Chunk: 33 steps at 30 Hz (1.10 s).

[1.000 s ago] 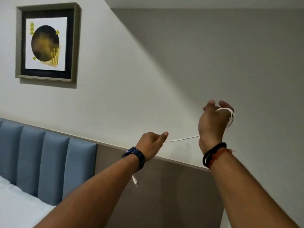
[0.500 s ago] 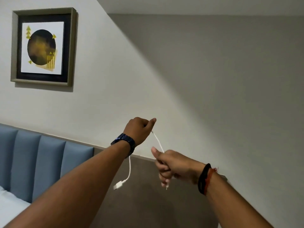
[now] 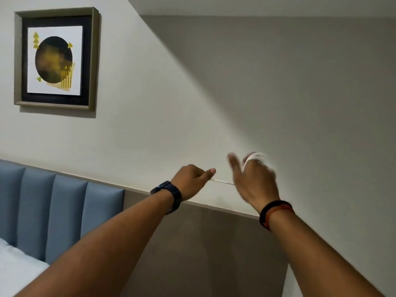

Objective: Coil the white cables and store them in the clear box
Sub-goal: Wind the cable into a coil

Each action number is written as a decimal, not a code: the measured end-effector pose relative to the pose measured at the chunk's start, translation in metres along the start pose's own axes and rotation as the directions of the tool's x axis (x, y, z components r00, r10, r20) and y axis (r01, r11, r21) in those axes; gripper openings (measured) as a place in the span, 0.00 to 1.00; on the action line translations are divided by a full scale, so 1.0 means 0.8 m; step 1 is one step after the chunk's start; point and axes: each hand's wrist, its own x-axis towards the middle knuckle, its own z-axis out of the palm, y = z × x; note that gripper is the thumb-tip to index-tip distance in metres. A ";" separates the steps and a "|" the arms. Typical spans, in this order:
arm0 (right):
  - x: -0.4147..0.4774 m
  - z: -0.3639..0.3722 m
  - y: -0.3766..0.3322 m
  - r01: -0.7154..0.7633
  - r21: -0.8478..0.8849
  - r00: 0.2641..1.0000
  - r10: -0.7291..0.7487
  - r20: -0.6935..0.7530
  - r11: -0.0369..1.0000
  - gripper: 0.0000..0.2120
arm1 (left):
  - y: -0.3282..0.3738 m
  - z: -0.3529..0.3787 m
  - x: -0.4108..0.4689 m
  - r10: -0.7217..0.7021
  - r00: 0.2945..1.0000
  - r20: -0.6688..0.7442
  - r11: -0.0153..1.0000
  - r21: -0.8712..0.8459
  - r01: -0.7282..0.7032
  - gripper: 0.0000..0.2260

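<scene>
Both my arms are raised in front of the wall. My left hand [image 3: 192,179] is a closed fist that pinches one end of a thin white cable [image 3: 222,182]. A short taut stretch of the cable runs right to my right hand [image 3: 252,181]. That hand is blurred by motion, its fingers upright, and white loops of the cable wrap around the fingers at the top. The two hands are about a hand's width apart. The clear box is out of view.
A framed picture [image 3: 56,58] hangs on the pale wall at upper left. A blue padded headboard [image 3: 53,213] and white bedding [image 3: 17,269] fill the lower left. A brown wall panel [image 3: 203,249] with a ledge runs behind my arms.
My right hand rose from below my left hand to its right, with cable loops around its fingers. The hanging cable end with its plug is gone from sight, and the free stretch is shorter.
</scene>
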 end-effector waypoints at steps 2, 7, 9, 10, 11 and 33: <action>-0.018 0.007 0.004 -0.031 -0.013 0.900 0.034 0.435 0.999 0.39 | -0.001 -0.014 0.007 0.062 0.996 -0.065 0.997 0.052 -0.059 0.28; -0.036 0.001 -0.013 -0.566 0.506 0.398 -0.321 0.859 0.651 0.33 | 0.001 -0.015 0.007 0.079 0.988 -0.135 0.996 -0.031 -0.084 0.29; -0.031 -0.008 -0.023 -0.734 0.588 0.375 -0.520 0.767 0.338 0.30 | 0.011 -0.004 -0.001 0.032 0.987 -0.156 0.976 -0.207 -0.064 0.29; -0.029 -0.011 -0.027 -0.754 0.617 0.404 -0.579 0.708 0.227 0.29 | 0.018 0.002 -0.006 0.000 0.988 -0.153 0.953 -0.301 -0.047 0.30; -0.027 -0.013 -0.031 -0.754 0.643 0.445 -0.615 0.651 0.136 0.28 | 0.026 0.008 -0.011 -0.029 0.989 -0.143 0.923 -0.384 -0.029 0.29; -0.007 -0.033 0.002 -0.604 0.750 0.761 -0.474 0.443 -0.270 0.25 | 0.056 0.039 -0.029 0.074 0.994 0.085 0.844 -0.535 -0.018 0.10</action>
